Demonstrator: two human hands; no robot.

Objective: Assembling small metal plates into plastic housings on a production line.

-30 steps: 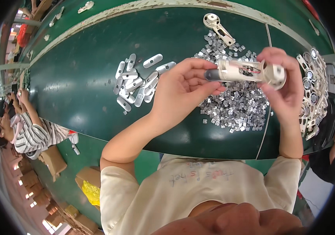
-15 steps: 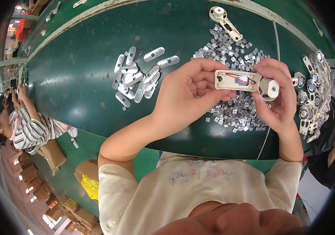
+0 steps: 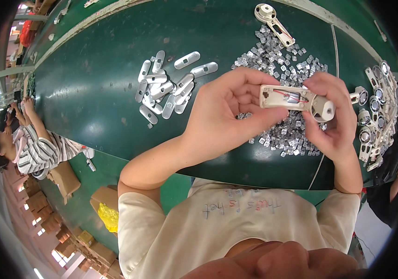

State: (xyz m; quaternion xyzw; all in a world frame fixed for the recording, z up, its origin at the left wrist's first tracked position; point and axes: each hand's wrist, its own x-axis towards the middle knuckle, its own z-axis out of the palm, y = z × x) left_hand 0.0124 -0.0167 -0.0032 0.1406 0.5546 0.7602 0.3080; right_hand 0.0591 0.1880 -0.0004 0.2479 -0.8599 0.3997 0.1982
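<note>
Between my two hands is a cream plastic fan housing (image 3: 267,103), its hollow handle facing up. Red wires and a small dark-and-silver part (image 3: 293,97) show inside the handle. My left hand (image 3: 229,109) grips the handle end, with the thumb along the near edge and the fingers behind. The round motor end (image 3: 324,109) rests in my right hand (image 3: 336,118), fingers curled about it. Under the housing spreads a pile of small shiny square pieces (image 3: 282,139), partly hidden by my hands. Another cream housing (image 3: 275,25) lies at the pile's far end.
Left of my hands, silver oblong plates with cut-outs (image 3: 161,88) are heaped on the green table (image 3: 96,93). Many cream housings (image 3: 375,111) are piled at the right edge. A person in a striped top (image 3: 36,149) sits at far left; cardboard boxes (image 3: 64,181) stand on the floor.
The housing has tilted slightly in my hands, and my left thumb has moved right along its near edge. The whole view has shifted a little.
</note>
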